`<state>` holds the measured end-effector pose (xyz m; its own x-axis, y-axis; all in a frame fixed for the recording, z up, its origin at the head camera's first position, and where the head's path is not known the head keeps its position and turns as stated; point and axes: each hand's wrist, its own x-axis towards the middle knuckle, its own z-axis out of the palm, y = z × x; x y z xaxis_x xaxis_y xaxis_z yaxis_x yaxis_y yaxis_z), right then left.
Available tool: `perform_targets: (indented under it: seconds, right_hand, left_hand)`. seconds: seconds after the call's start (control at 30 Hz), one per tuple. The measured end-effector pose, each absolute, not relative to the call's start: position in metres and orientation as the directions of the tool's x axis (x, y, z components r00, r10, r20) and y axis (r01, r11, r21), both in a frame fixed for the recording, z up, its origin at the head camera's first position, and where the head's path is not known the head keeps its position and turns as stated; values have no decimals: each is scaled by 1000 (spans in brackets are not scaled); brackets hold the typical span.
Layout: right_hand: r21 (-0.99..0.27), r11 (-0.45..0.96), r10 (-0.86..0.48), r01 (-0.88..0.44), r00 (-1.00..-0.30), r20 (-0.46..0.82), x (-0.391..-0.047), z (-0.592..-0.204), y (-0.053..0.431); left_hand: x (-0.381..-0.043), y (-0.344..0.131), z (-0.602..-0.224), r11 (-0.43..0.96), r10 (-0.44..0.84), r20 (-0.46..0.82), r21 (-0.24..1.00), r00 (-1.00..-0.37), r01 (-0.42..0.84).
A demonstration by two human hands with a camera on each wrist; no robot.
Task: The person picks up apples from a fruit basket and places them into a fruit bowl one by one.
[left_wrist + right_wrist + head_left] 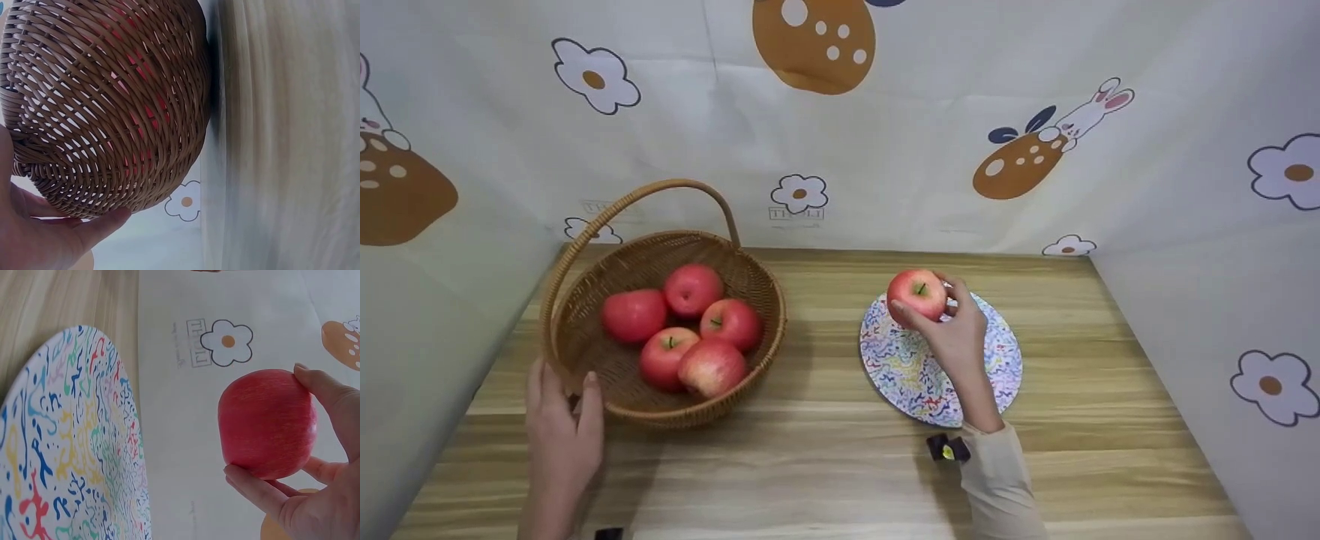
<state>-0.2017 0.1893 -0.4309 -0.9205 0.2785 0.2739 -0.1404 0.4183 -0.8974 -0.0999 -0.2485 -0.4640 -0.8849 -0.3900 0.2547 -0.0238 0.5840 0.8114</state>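
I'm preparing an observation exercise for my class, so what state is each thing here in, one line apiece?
Basket: standing on the table, handle raised, holding apples
Five basket apples: lying together inside
Patterned plate: lying on the table
Held apple: lifted off the plate, stem showing
Left hand: touching the basket
Right hand: gripping the held apple

The apple [916, 301] is red, the plate [901, 366] multicolour-squiggled white

basket [660, 418] on the table [825, 472], left side, five apples [714, 367] in it, plate [894, 375] over right, another apple [911, 292] above that, backdrop [885, 172] behind
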Motion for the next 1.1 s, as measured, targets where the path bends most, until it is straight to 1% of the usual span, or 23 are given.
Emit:
perform_targets:
  seconds: [0.27, 0.5, 0.83, 1.1]
  right_hand:
    - [-883, 459, 310, -95, -915, 260, -204, -433, 201]
    - [-881, 467, 325, -78, -911, 253, -208, -438, 211]
    - [-886, 461, 344, -42, -912, 222, -212, -444, 223]
    - [-899, 438, 367, -15, -910, 194, -213, -447, 231]
  left_hand:
    - [-100, -250, -464, 586, -380, 249, 810, -891, -24]
    - [-99, -251, -470, 630, -369, 389, 772, -844, 80]
    - [-100, -251, -470, 597, -384, 334, 801, -861, 44]
    - [-100, -251, -470, 613, -376, 344, 788, -860, 47]
